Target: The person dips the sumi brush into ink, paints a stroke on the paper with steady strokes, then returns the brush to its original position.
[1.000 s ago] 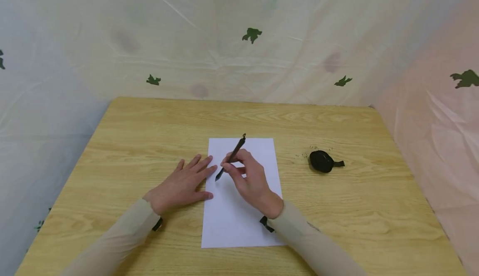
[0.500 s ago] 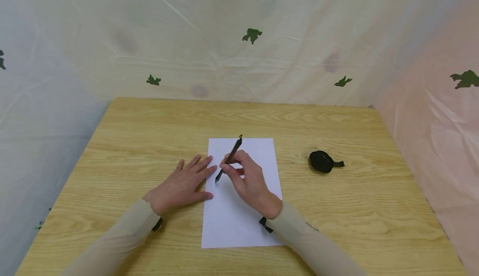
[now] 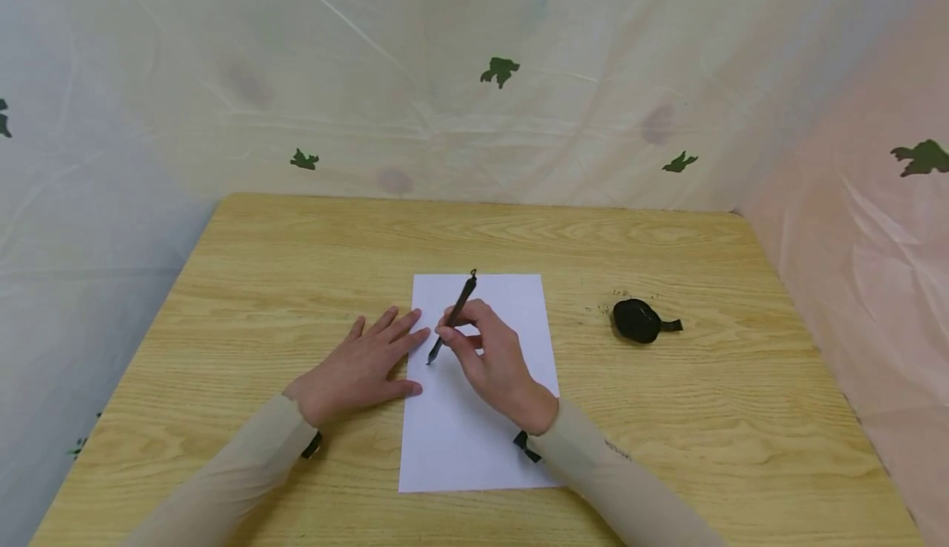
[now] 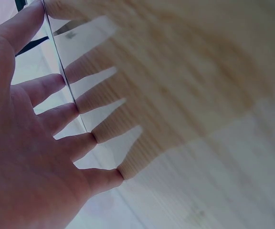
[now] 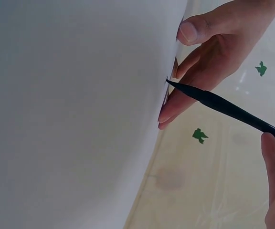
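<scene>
My right hand (image 3: 493, 357) pinches a dark calligraphy brush (image 3: 463, 290) between thumb and fingers, with a small loop at its top end. The brush leans, its pointed tip down at the left part of a white sheet of paper (image 3: 463, 448). In the right wrist view the dark bristles (image 5: 187, 89) taper to a point that appears to touch the paper. Fingers spread, my left hand (image 3: 361, 370) lies flat on the table, its thumb and some fingertips on the sheet's left edge. The left wrist view shows its palm side (image 4: 27, 143) against the tabletop.
A small black dish (image 3: 636, 321) with a short tab (image 3: 670, 325) stands to the right of the sheet. Dark specks (image 3: 599, 309) dot the wood around it. Pale cloth walls (image 3: 415, 77) with green patches enclose the wooden table (image 3: 296, 234) at back and sides.
The brush's top end has swung slightly left and toward me, so it stands a little steeper, and its tip has come slightly lower. My left hand, paper and dish stay put.
</scene>
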`<state>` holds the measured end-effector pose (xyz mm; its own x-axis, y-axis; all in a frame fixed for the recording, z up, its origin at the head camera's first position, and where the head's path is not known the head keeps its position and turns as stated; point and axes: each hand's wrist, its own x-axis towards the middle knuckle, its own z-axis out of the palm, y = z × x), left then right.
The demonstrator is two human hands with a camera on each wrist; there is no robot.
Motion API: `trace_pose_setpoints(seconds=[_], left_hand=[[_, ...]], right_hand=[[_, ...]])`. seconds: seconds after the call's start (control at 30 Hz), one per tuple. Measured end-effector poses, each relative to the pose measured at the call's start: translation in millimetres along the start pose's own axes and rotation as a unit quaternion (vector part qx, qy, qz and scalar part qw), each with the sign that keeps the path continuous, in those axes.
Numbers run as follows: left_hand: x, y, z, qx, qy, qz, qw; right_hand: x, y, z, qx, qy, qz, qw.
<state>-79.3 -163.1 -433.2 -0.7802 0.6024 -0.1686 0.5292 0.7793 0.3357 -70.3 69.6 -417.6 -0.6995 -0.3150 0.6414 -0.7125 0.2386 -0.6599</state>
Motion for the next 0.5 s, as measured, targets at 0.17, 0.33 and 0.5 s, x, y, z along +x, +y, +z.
trace_pose_setpoints(seconds=[0.17, 0.33, 0.5], left_hand=[[0.2, 0.1, 0.5, 0.001, 0.0, -0.002, 1.0], [0.5, 0.6, 1.1, 0.003, -0.002, -0.004, 1.0], [0.5, 0.7, 1.4, 0.004, -0.002, -0.006, 1.0]], right_hand=[[-1.0, -0.7, -1.1, 0.0, 0.0, 0.002, 1.0], [-2.5, 0.1, -1.7, -0.006, -0.005, 0.004, 1.0], [-3.0, 0.3, -2.7, -0.002, -0.012, 0.004, 1.0]])
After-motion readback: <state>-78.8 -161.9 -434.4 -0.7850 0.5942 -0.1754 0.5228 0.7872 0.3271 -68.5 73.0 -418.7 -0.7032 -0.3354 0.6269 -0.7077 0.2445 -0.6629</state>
